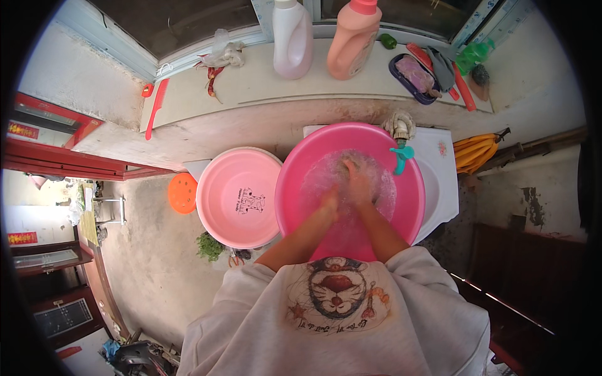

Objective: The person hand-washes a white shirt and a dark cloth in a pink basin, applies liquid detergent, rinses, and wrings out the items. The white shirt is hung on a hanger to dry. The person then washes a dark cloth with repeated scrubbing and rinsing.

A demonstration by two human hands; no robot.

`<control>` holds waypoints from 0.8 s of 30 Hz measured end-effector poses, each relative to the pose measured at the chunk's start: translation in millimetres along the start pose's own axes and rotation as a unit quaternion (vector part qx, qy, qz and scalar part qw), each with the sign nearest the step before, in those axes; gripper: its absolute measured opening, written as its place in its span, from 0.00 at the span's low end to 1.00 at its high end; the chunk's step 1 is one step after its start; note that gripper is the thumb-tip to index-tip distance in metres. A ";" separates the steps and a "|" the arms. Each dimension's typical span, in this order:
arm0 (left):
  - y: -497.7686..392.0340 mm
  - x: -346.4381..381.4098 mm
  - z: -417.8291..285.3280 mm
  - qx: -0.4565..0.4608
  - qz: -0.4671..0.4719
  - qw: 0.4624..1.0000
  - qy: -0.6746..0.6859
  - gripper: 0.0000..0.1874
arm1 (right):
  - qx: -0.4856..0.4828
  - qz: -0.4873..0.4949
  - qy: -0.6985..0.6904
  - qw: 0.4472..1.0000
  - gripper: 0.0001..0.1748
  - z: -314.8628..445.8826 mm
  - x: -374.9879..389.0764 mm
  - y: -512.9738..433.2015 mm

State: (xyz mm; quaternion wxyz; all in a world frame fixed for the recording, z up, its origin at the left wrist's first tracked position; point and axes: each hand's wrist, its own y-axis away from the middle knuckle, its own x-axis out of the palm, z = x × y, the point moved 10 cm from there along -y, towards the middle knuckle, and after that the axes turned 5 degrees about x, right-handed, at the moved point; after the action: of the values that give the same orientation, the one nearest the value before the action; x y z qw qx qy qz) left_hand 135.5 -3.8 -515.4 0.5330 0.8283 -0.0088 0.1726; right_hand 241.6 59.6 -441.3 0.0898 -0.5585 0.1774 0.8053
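A large bright pink plastic basin [292, 188] rests on a white ceramic sink [439, 188], with cloudy, foamy water [383, 188] inside. Both my hands are down in that water. My left hand [331, 203] is at the left, blurred, its fingers unclear. To its right and farther from me, my right hand [356, 181] reaches toward a greenish thing [350, 162] under the foam, too blurred to name. Whether either hand grips anything cannot be told. A tap with a turquoise handle [402, 157] hangs over the basin's right rim.
A paler pink basin [211, 202] stands close on the left, beside an orange perforated stool [182, 193]. On the ledge [254, 89] are two detergent bottles [292, 42], a soap dish [416, 77], a red comb [157, 108] and dried chillies [212, 80]. Yellow gloves [475, 152] hang at right.
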 end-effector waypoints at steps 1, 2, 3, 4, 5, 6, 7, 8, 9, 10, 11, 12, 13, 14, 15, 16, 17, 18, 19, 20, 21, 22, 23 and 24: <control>9.2 13.1 0.3 -0.021 0.035 0.999 -0.001 0.30 | 0.008 0.011 -0.117 0.993 0.39 -2.6 0.1 -11.4; 18.7 24.6 1.2 -0.042 0.071 0.997 -0.004 0.31 | 0.015 0.021 -0.232 0.972 0.39 -6.5 5.5 -23.7; 25.6 35.7 1.6 -0.063 0.108 0.992 -0.008 0.32 | 0.021 0.028 -0.344 0.938 0.39 -10.4 4.8 -29.8; 28.8 49.1 -5.8 -0.060 0.172 0.982 0.051 0.33 | -0.007 -0.014 -0.388 0.922 0.38 -1.3 -17.3 -24.1; 32.4 59.3 -15.6 -0.058 0.236 0.964 0.109 0.33 | -0.036 -0.057 -0.429 0.901 0.38 9.9 -36.9 -13.4; 37.5 71.9 -21.8 -0.058 0.298 0.937 0.171 0.34 | -0.064 -0.096 -0.465 0.878 0.37 20.5 -61.2 1.0; 32.3 76.0 -26.9 -0.028 0.304 0.931 0.200 0.34 | -0.076 -0.125 -0.459 0.876 0.37 27.6 -81.6 14.0; 26.1 81.3 -35.4 0.004 0.311 0.922 0.229 0.33 | -0.092 -0.154 -0.453 0.873 0.37 36.5 -104.8 25.6; 24.5 86.3 -48.5 0.037 0.316 0.914 0.254 0.33 | -0.107 -0.185 -0.449 0.868 0.36 42.6 -123.1 35.6; 24.0 90.3 -60.8 0.070 0.320 0.903 0.278 0.32 | -0.090 -0.185 -0.482 0.852 0.35 38.6 -128.0 41.5; 23.9 92.2 -67.2 0.076 0.329 0.908 0.247 0.31 | -0.092 -0.170 -0.510 0.838 0.33 36.3 -128.3 46.3; 29.0 91.2 -76.9 0.082 0.337 0.913 0.215 0.30 | -0.094 -0.154 -0.537 0.824 0.32 32.9 -126.6 51.1; 35.2 93.4 -82.2 0.088 0.345 0.916 0.183 0.28 | -0.096 -0.137 -0.563 0.809 0.31 30.4 -125.7 55.1; 37.1 90.7 -87.6 0.136 0.303 0.934 0.133 0.27 | -0.062 -0.114 -0.588 0.798 0.31 23.8 -120.3 56.6; 42.4 83.0 -91.6 0.182 0.254 0.946 0.083 0.27 | -0.026 -0.086 -0.614 0.784 0.32 18.8 -110.4 60.2; 47.2 74.7 -95.9 0.227 0.204 0.952 0.032 0.26 | 0.010 -0.058 -0.637 0.768 0.32 14.6 -100.8 62.2; 55.1 71.5 -102.1 0.286 0.184 0.940 -0.020 0.26 | 0.042 -0.034 -0.674 0.737 0.33 7.4 -86.6 60.7; 64.6 68.6 -110.1 0.344 0.164 0.922 -0.073 0.26 | 0.072 -0.011 -0.709 0.701 0.34 3.4 -74.0 57.5; 73.1 67.3 -118.5 0.400 0.142 0.897 -0.125 0.26 | 0.101 0.013 -0.741 0.664 0.35 -0.6 -63.3 55.8; 66.8 65.0 -114.0 0.371 0.119 0.906 -0.164 0.25 | 0.117 0.062 -0.755 0.642 0.36 -1.4 -54.0 56.7; 59.8 58.5 -107.8 0.338 0.091 0.915 -0.202 0.24 | 0.134 0.116 -0.766 0.617 0.37 4.9 -55.2 63.7; 53.6 50.8 -102.1 0.305 0.063 0.920 -0.239 0.24 | 0.150 0.170 -0.774 0.591 0.39 10.4 -52.2 69.5; 48.7 53.3 -92.8 0.260 0.104 0.927 -0.251 0.25 | 0.128 0.198 -0.748 0.621 0.37 12.4 -51.3 69.6; 46.4 55.7 -82.3 0.212 0.146 0.929 -0.265 0.26 | 0.108 0.223 -0.721 0.647 0.36 12.2 -48.1 71.0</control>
State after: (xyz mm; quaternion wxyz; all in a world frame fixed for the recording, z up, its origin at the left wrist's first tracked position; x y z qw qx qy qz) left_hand 156.0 58.5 -427.5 0.2917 0.9272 -0.2341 0.0207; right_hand 224.0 1.5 -379.4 0.0663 0.2687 0.2618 0.9246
